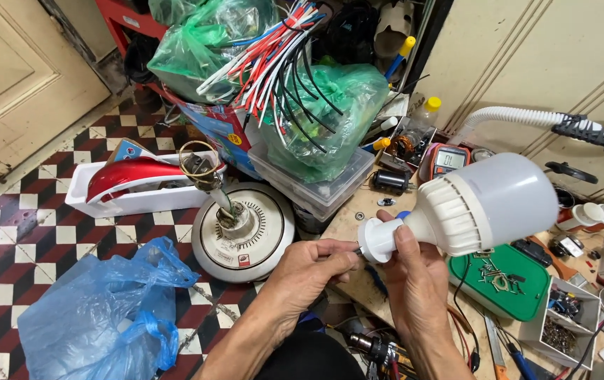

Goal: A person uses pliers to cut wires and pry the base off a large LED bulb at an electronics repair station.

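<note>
Head view: large white LED bulb (474, 204) held up over front edge of wooden bench (344, 225), dome pointing up-right, base down-left. Right hand (414, 271) wrapped round neck just below ribbed collar, thumb across it, firm closed hold on bulb. Left hand (316, 271) pinched narrow at end of base (374, 243), fingertips touching small metal bit there; too small to tell what. Prob light for its bulk, hollow plastic dome + plastic heat-sink body; stiff, smooth, a bit slippery on dome, likely to crack if dropped or squeezed hard. Best grip at ribbed collar/neck, not dome. Round about: green tray (502, 285) w/ small metal bits just under bulb, multimeter (448, 160) behind, white flexible lamp arm (520, 116) and magnifier at right, parts boxes (562, 320) lower right. Left of bench on checkered floor: ceiling fan motor (242, 232), white tub (137, 197) w/ red part, blue plastic bag (105, 309). Behind: green bags and bundle of red/white/black wires (281, 56) on clear container. Bench crowded, little free room to set bulb down; cables under right wrist could snag.
</note>
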